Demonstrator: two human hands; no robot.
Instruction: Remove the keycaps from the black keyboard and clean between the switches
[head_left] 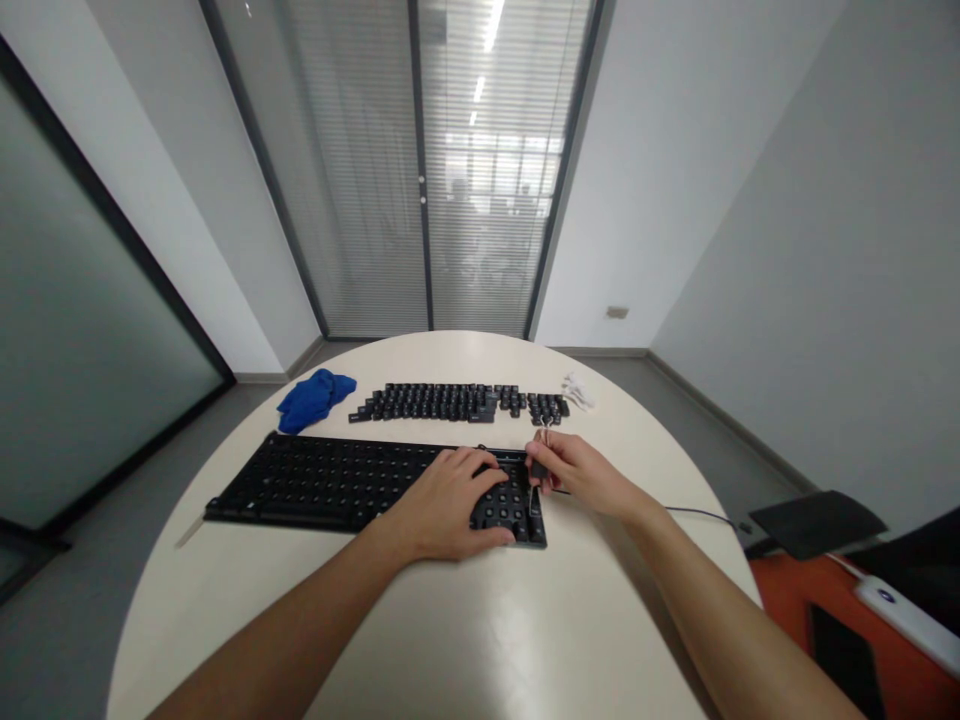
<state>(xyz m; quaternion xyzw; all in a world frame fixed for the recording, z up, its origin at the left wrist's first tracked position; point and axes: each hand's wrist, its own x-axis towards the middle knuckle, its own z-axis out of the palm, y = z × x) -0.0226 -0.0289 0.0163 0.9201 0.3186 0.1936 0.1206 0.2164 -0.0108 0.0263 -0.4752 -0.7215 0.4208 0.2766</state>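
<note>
A black keyboard (322, 485) lies across the table, most of its keycaps off and the switches bare. Flat over its right part rests my left hand (450, 505), fingers spread, with the thumb by the front edge. My right hand (566, 465) pinches what looks like a wire keycap puller (538, 468). The puller's lower wire loops reach down to the number pad's right column, where some dark keycaps remain; whether they grip one I cannot tell. Behind the keyboard, loose black keycaps (431, 401) stand in rows, and a smaller group of number-pad keycaps (547, 407) sits to their right.
A crumpled blue cloth (313, 400) lies at the back left of the round table (480, 640). White tissue (577, 391) is at the back right. A thin stick (190, 531) pokes out near the left edge. A black cable (701, 512) runs off rightward, near an orange seat (787, 610).
</note>
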